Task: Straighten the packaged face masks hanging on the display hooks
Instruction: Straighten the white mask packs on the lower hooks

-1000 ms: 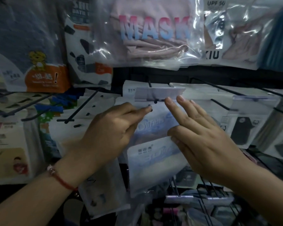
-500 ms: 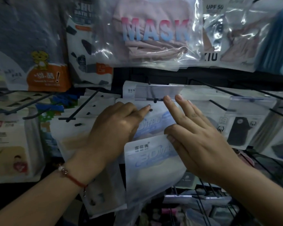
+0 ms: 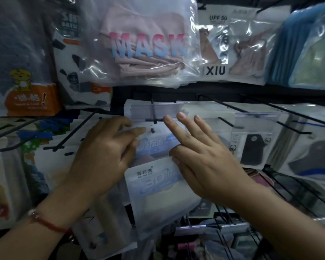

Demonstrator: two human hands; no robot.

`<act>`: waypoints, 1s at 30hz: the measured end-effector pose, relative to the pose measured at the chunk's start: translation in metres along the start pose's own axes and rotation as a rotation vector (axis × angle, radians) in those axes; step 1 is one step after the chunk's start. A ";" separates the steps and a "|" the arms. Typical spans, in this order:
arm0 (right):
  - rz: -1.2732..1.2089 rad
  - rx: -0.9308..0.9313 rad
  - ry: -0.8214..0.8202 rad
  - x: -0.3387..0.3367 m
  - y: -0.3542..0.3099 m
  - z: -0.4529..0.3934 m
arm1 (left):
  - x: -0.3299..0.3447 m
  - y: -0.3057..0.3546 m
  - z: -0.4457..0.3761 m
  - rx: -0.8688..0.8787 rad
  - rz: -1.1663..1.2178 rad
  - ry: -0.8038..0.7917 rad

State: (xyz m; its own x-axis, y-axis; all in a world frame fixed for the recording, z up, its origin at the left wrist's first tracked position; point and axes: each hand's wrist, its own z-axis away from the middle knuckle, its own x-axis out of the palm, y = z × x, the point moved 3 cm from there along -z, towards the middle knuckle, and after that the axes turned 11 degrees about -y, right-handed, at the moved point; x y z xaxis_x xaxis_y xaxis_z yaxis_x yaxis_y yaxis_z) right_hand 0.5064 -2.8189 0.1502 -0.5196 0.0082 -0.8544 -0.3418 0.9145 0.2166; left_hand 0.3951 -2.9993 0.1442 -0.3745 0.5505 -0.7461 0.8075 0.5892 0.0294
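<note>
Crowding both hands point(image 3: 158, 162): "MASK" bag point(image 3: 144, 44) above, black-mask packets point(image 3: 253, 145) rightward.

since a second ago the front white mask pack point(image 3: 154, 186) has slid down, away from the black hook tip point(image 3: 155, 120), and tilted a bit more, so more of the blue-printed pack point(image 3: 154, 143) behind it shows below that hook. the left hand point(image 3: 103, 156) has drawn back leftward from the hook, its index fingertip now short of the hang hole. the right hand point(image 3: 201, 156) sits slightly lower, fingertips just below the hook's clear label strip point(image 3: 158, 109).
</note>
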 end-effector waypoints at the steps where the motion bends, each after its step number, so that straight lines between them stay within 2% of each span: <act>1: -0.002 0.000 0.004 0.000 0.000 0.000 | -0.005 0.000 0.004 0.002 0.034 0.042; 5: -0.006 0.013 0.022 0.002 -0.001 -0.001 | -0.022 0.009 0.016 0.009 0.103 0.093; 10: 0.004 0.022 0.046 0.005 -0.003 -0.002 | -0.031 0.022 0.026 0.038 0.324 -0.094; 15: 0.021 0.024 0.088 0.010 -0.005 -0.002 | -0.021 0.036 0.028 0.065 0.215 -0.213; 20: 0.017 0.023 0.113 0.012 -0.007 -0.002 | -0.016 0.043 0.031 0.106 0.217 -0.198; 23: 0.015 0.025 0.122 0.010 -0.006 -0.003 | -0.015 0.043 0.031 0.163 0.203 -0.135; 30: 0.075 0.046 0.118 0.002 -0.001 -0.001 | -0.012 0.025 0.027 0.129 0.258 -0.039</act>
State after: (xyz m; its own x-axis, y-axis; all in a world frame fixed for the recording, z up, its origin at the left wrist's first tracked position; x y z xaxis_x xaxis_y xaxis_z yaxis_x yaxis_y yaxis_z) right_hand 0.5048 -2.8197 0.1483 -0.6319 0.0320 -0.7744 -0.2634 0.9308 0.2534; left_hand 0.4317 -3.0073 0.1363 -0.1334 0.6482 -0.7497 0.9259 0.3513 0.1390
